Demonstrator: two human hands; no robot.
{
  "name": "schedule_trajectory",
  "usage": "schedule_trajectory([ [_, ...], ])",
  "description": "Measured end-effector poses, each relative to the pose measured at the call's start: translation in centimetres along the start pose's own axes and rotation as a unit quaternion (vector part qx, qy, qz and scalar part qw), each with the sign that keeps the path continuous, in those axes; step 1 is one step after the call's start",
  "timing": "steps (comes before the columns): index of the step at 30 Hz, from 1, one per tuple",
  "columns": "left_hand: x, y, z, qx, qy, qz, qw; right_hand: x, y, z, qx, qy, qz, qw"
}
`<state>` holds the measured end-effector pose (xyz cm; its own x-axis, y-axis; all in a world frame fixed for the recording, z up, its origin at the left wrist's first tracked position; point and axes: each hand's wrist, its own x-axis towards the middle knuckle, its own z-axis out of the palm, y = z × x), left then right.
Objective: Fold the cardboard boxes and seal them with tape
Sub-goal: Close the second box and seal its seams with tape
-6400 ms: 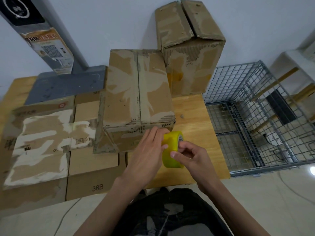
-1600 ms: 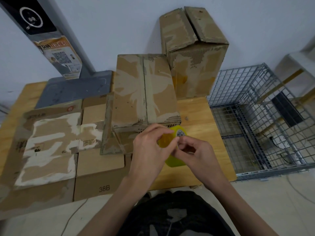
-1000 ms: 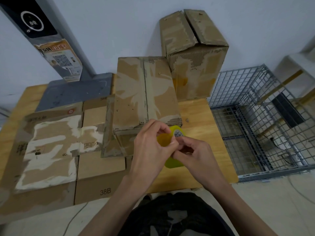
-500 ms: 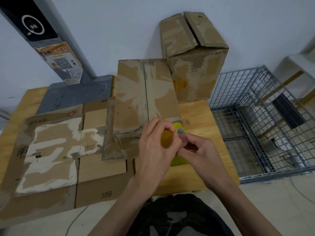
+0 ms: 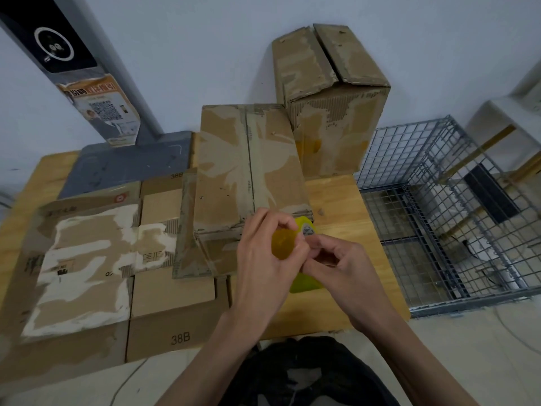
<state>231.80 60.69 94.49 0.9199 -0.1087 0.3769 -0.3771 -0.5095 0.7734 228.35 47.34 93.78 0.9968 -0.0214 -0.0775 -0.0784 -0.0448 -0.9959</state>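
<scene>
Both hands meet over a yellow roll of adhesive tape (image 5: pixel 304 281) at the wooden table's (image 5: pixel 345 200) near edge. The left hand (image 5: pixel 265 265) curls its fingers round the roll's upper part, thumb and forefinger pinching at its rim. The right hand (image 5: pixel 341 266) pinches the tape edge just beside them. Right behind the roll stands a worn brown cardboard box (image 5: pixel 248 168), flaps closed; a second, taller worn box (image 5: pixel 330 101) stands against the wall. Flattened cardboard sheets (image 5: pixel 87 259) lie left. A grey wire cage (image 5: pixel 439 218) stands right.

A grey wire-mesh cage (image 5: pixel 439 212) is standing right of the wooden table (image 5: pixel 342 200); a grey metal stand (image 5: pixel 128 165) is sitting on its far-left corner.
</scene>
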Motion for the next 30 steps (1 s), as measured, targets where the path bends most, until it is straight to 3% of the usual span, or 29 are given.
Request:
schedule_trajectory([
  [30, -0.8, 0.2, -0.5, 0.007, 0.017, 0.042, 0.999, -0.5, -1.1, 0.6, 0.052, -0.004, -0.015, 0.999],
])
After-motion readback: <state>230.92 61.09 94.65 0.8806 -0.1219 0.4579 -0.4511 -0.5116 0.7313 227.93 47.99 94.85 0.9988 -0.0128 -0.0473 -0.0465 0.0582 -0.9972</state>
